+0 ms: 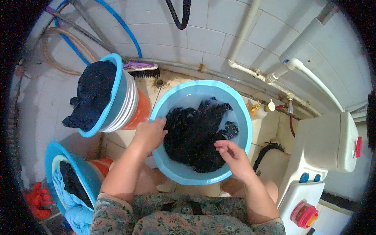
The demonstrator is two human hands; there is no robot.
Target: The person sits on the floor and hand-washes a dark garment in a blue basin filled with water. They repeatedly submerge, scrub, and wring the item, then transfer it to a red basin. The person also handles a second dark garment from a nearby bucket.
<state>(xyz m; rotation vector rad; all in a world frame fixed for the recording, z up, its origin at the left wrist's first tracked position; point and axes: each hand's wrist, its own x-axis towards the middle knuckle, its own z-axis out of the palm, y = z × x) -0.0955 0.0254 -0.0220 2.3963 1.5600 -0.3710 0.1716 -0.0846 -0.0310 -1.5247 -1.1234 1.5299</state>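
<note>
A round light-blue basin (166,178) stands on the floor in front of me, holding cloudy water and a bunched wet black garment (192,137). My left hand (150,135) is over the basin's left rim, its fingertips at the garment's left edge. The fingers look loosely bent and apart, with nothing plainly gripped. At the right side of the basin, my right hand (233,156) hovers over the garment with its fingers parted and nothing visible in them. Part of the garment lies under water. A shiny dark fold of it rises beside my right fingers.
Dark clothing (96,92) hangs over a blue basin (115,94) on stacked buckets at left. Below that, another blue basin (51,168) holds light-blue cloth (76,211). A purple-handled brush (141,68) lies by the wall. A white toilet tank (325,141) and pipes stand right.
</note>
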